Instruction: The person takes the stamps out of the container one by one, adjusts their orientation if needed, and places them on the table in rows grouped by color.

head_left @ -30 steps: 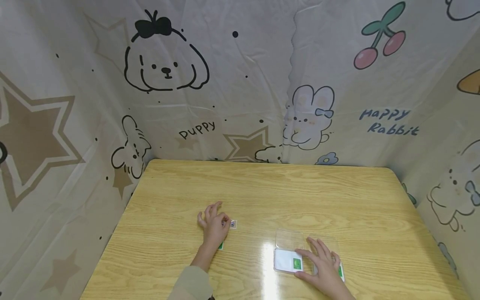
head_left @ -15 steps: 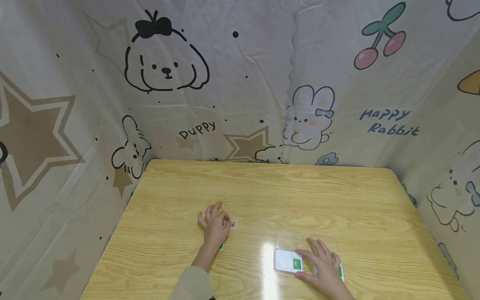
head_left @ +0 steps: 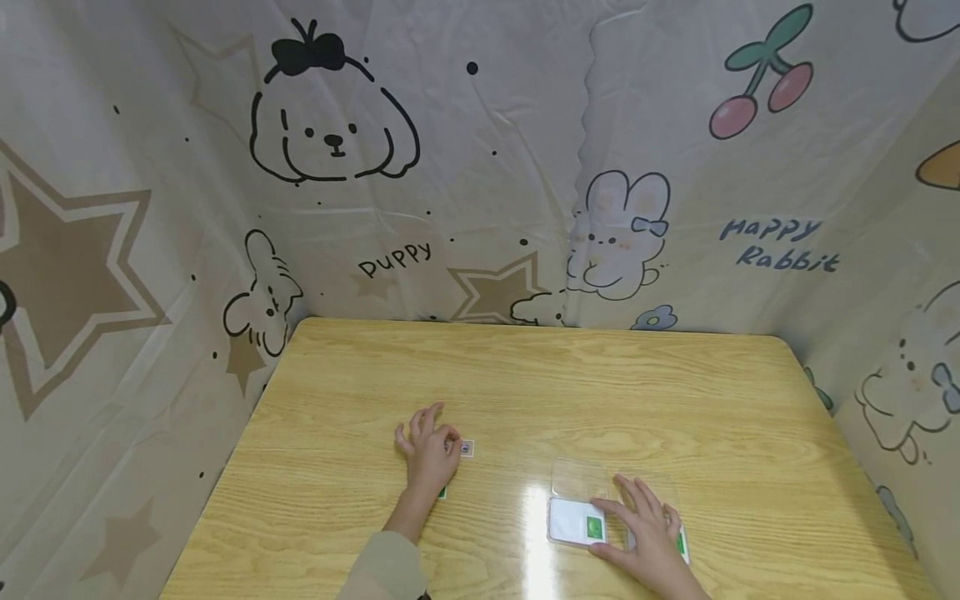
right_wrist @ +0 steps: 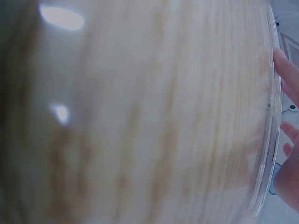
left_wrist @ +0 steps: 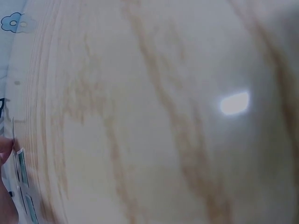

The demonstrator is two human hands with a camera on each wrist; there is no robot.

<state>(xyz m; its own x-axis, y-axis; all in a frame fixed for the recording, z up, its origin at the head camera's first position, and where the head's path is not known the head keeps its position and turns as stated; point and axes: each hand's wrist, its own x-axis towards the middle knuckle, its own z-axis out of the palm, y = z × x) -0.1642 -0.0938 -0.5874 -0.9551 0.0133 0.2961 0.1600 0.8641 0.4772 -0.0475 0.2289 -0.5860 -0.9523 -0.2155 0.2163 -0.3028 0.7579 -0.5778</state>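
My left hand (head_left: 429, 454) is low over the left-middle of the table, thumb and index finger pinched together. In the left wrist view a thin card edge (left_wrist: 13, 127) stands up at its fingertips. A small white-bordered picture card (head_left: 467, 449) shows just right of them, and a green card (head_left: 442, 492) is mostly hidden under the wrist. My right hand (head_left: 647, 533) spans an open clear plastic box (head_left: 550, 521), index finger on its far edge and thumb on its near edge. Inside the box lies a white sheet with a green picture (head_left: 594, 527) at its right.
A second clear box with a green picture (head_left: 682, 542) sits right of the first, partly covered by my right hand. The first box's transparent lid (head_left: 577, 477) lies folded back. A printed curtain (head_left: 480, 167) closes off the wooden table's (head_left: 360, 358) far edge.
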